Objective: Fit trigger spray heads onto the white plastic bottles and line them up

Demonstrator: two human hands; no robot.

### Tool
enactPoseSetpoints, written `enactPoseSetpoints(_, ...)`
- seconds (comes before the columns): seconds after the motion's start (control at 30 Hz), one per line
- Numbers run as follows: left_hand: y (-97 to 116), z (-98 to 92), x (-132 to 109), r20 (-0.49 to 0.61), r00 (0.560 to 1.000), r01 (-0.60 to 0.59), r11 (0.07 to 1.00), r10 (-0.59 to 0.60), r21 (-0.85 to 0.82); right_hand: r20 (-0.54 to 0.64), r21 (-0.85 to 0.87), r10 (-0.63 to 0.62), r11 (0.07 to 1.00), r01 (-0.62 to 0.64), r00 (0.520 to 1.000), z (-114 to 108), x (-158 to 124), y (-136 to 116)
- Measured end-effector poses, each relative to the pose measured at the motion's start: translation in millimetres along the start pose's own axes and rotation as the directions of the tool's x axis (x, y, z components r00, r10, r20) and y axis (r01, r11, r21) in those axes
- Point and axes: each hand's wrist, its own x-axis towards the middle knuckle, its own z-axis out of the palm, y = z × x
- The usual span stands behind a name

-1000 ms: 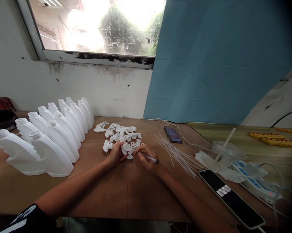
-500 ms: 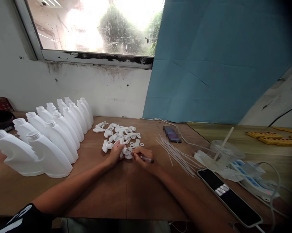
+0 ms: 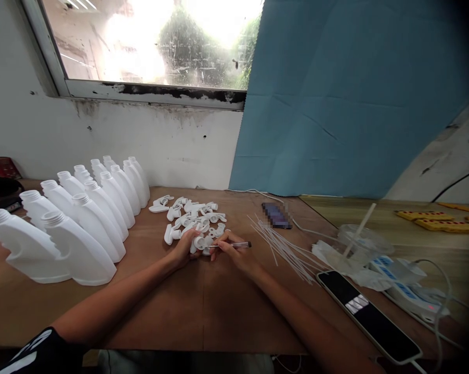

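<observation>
Near the middle of the table, my left hand (image 3: pixel 184 249) is closed around a white trigger spray head (image 3: pixel 197 243), whose round collar faces right. A slim screwdriver (image 3: pixel 241 244) with a thin metal shaft and a clear, dark-ended handle is pinched in my right hand (image 3: pixel 234 253). Its shaft points left to the collar; whether the tip touches is too small to tell. Just behind my hands lies a loose pile of white spray heads (image 3: pixel 195 210). Several small white washers (image 3: pixel 220 228) lie behind my right hand.
Rows of white bottles (image 3: pixel 98 223) stand at the left. To the right lie thin white tubes (image 3: pixel 283 252), a blurred phone (image 3: pixel 276 215), a larger phone (image 3: pixel 369 314), a plastic cup with a straw (image 3: pixel 359 241) and a power strip (image 3: pixel 409 293). A wall with a window is behind.
The screwdriver has swung from slanting down to the right to nearly level, its handle end higher. My right hand has turned with it. The left hand still holds the spray head, slightly turned.
</observation>
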Motion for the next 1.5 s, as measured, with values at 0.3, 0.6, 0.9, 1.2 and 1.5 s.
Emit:
enactPoseSetpoints(0.3,-2.4,-3.2,4.2,0.013,1.0,-0.001,0.991,0.002,-0.132,0.285,-0.634,-0.429,0.586,0.505,0.857,-3.5,-0.6,14.0)
enactPoseSetpoints(0.6,4.8,0.3,1.3,-0.179,0.964,-0.188,0.981,0.194,0.053,0.161,-0.642,-0.468,0.619,0.452,0.869,-10.1,1.7,18.6)
enactPoseSetpoints(0.9,27.6,-33.5,-6.2,-0.136,0.807,-0.26,0.551,0.575,0.793,-0.214,-0.469,-0.181,0.881,0.062,0.96,-41.4,4.1,19.4)
enactPoseSetpoints(1.2,28.7,-39.6,-5.6,0.14,0.863,-0.203,0.078,0.486,0.976,-0.299,-0.738,-0.296,0.674,-0.023,0.907,-86.1,6.3,25.7)
enactPoseSetpoints(1.5,28.8,-33.6,-10.3,0.183,0.868,-0.191,-0.031,0.461,0.981,-0.101,-0.915,-0.138,0.402,-0.038,0.985,-118.1,0.6,30.7)
